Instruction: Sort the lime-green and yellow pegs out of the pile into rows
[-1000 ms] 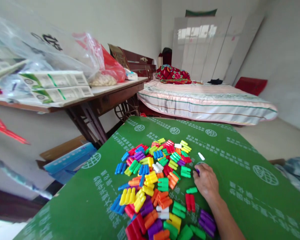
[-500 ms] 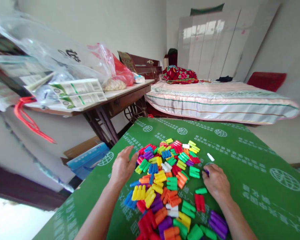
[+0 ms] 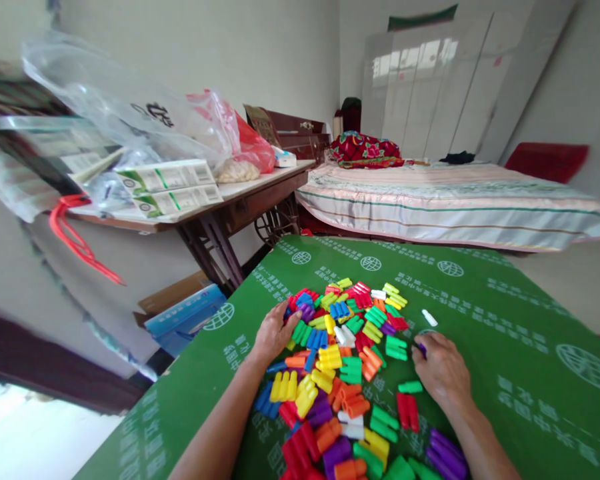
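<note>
A pile of colourful plastic toy blocks point(image 3: 329, 360), shaped like joined round-tipped tubes, lies on the green board. My left hand point(image 3: 274, 333) is at the pile's far left edge, thumb and fingers apart, close to a purple block point(image 3: 307, 312); whether it touches that block I cannot tell. Right of the pile, my right hand point(image 3: 443, 368) is closed with a small purple block point(image 3: 421, 349) showing at its fingertips. Beyond this hand a single white block point(image 3: 429, 318) lies apart. Nearer me are a red block point(image 3: 407, 411) and a larger purple block point(image 3: 446, 455).
The green board point(image 3: 520, 360) carries printed white globes and lettering. At left a sewing-machine table point(image 3: 260, 193) holds plastic bags point(image 3: 145, 113) and boxes point(image 3: 170, 187). A blue carton point(image 3: 185, 320) stands below it. A bed point(image 3: 455, 200) lies beyond the board.
My left hand has moved rightward and forward to the pile's edge. The right hand still holds the purple block in about the same place. The whole view has shifted slightly.
</note>
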The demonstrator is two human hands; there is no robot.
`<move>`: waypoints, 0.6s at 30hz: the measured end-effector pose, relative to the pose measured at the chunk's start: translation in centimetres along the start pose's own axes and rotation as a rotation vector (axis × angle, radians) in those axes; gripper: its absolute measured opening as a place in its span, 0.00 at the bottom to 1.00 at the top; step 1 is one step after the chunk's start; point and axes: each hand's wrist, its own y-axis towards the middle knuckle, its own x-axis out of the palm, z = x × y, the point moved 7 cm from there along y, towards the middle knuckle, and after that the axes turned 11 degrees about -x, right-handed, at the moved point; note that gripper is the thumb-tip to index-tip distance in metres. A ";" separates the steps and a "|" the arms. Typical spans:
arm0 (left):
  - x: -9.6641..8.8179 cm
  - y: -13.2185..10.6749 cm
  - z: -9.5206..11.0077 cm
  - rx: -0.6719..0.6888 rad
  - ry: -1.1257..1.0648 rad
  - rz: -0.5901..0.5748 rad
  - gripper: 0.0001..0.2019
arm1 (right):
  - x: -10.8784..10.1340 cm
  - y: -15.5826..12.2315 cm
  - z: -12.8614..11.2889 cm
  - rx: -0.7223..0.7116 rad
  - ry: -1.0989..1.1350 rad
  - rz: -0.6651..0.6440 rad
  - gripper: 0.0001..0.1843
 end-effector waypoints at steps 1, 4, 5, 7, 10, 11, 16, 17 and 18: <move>0.1 -0.2 0.2 0.006 -0.009 -0.006 0.27 | 0.0 0.0 0.0 0.004 -0.007 -0.003 0.15; 0.2 -1.0 1.0 0.007 -0.025 -0.034 0.27 | -0.1 0.0 -0.1 0.007 -0.021 -0.009 0.14; 0.2 -1.3 1.3 0.006 -0.033 -0.046 0.28 | -0.1 0.0 -0.1 0.006 -0.021 -0.007 0.15; -0.1 -1.6 1.7 0.005 -0.063 -0.065 0.28 | -0.2 0.1 -0.2 0.005 -0.015 -0.001 0.15; -0.8 -1.5 1.6 -0.028 -0.125 -0.087 0.28 | -0.3 0.1 -0.2 0.005 -0.004 0.008 0.15; -1.1 -1.2 1.3 -0.053 -0.141 -0.083 0.29 | -0.3 0.1 -0.3 0.005 -0.002 0.010 0.15; -2.1 1.4 -1.2 -0.120 -0.105 0.002 0.30 | -0.4 0.1 -0.4 0.020 0.015 0.001 0.15; -2.3 2.1 -1.6 -0.100 -0.059 0.039 0.28 | -0.4 0.1 -0.4 0.024 0.015 0.000 0.15; -2.4 2.8 -2.0 -0.077 0.001 0.075 0.27 | -0.5 0.2 -0.4 0.029 0.013 0.002 0.14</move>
